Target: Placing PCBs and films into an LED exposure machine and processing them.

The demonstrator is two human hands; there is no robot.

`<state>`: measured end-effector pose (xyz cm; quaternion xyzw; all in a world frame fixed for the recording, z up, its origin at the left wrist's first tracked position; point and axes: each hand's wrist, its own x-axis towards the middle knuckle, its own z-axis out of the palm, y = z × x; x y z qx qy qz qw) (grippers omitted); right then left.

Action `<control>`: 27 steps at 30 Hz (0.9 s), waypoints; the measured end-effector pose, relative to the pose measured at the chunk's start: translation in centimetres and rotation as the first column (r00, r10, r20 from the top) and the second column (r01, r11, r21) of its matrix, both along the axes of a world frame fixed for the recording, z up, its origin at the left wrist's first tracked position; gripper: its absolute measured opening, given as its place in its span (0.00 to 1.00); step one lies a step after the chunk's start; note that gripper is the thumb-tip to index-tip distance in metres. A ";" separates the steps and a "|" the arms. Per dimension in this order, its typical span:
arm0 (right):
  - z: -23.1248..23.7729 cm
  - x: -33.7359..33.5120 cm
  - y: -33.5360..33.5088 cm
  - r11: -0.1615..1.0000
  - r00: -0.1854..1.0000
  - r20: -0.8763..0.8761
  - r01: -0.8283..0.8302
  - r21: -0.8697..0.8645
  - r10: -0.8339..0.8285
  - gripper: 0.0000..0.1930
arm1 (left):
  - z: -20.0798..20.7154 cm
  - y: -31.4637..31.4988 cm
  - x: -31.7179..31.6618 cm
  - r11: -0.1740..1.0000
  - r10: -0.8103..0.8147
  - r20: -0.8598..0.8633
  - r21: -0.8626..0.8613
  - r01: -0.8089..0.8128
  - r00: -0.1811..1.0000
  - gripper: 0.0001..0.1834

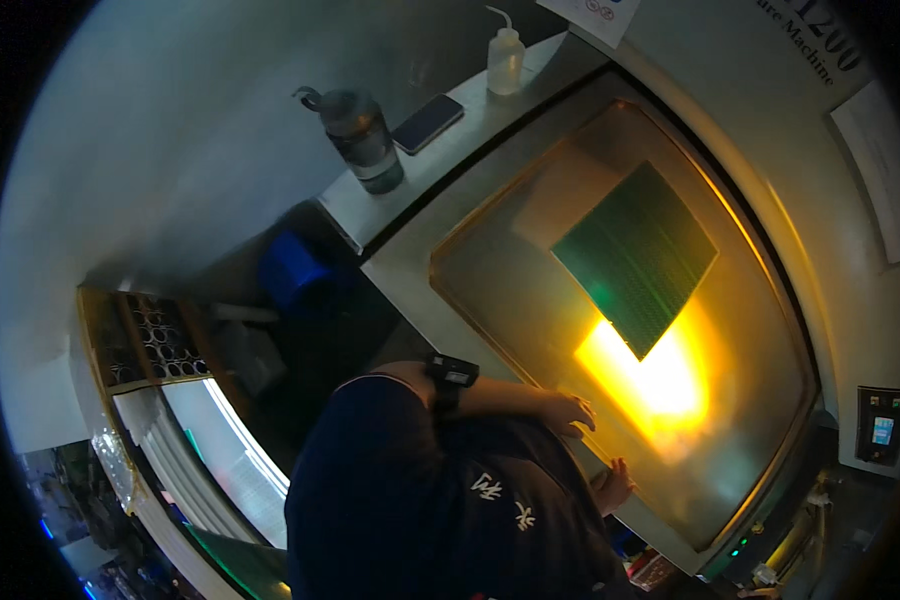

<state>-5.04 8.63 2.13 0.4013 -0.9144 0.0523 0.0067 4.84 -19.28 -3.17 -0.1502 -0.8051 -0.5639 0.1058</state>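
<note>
A green circuit board panel [635,260] lies flat on the machine's broad framed bed [510,260], turned at an angle to it. Bright yellow light glows on the bed beside and under the panel's near corner. My left hand [568,412] is at the bed's near edge, fingers slightly apart, with nothing in it. Farther right along the same edge is my right hand [617,487], its fingers raised and apart, also holding nothing that I can see. Both hands are apart from the panel. My torso hides most of the right forearm.
On the ledge beyond the bed stand a dark drinking bottle [360,140], a phone [428,124] and a white squeeze bottle [506,62]. A blue bin [298,270] sits low at the left. Behind it is a rack [160,340] with panels. A control panel [882,428] is at the right.
</note>
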 end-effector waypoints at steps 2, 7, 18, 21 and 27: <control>-0.5 -0.3 -0.9 1.000 1.000 0.014 -0.003 -0.012 0.003 0.21 | -0.4 -0.5 0.0 1.000 0.026 -0.002 0.010 -0.026 1.000 0.22; -0.4 0.6 -1.6 0.999 1.000 0.001 0.004 -0.045 -0.004 0.21 | 2.9 -1.1 2.0 0.989 0.128 0.075 -0.085 -0.122 0.989 0.21; -6.0 -3.1 -3.3 0.990 0.997 -0.073 -0.029 -0.141 0.019 0.19 | 0.0 8.2 8.7 0.724 0.496 0.017 -0.560 -0.402 0.868 0.29; -7.7 -5.6 -3.8 0.986 0.991 -0.133 0.001 -0.166 -0.023 0.19 | -2.0 13.5 11.2 0.792 0.583 0.278 -0.403 -0.458 0.764 0.26; -8.8 -11.2 -6.2 0.989 0.998 0.045 0.038 -0.144 -0.032 0.20 | -4.7 21.7 20.0 0.846 0.517 0.618 -0.264 -0.464 0.592 0.24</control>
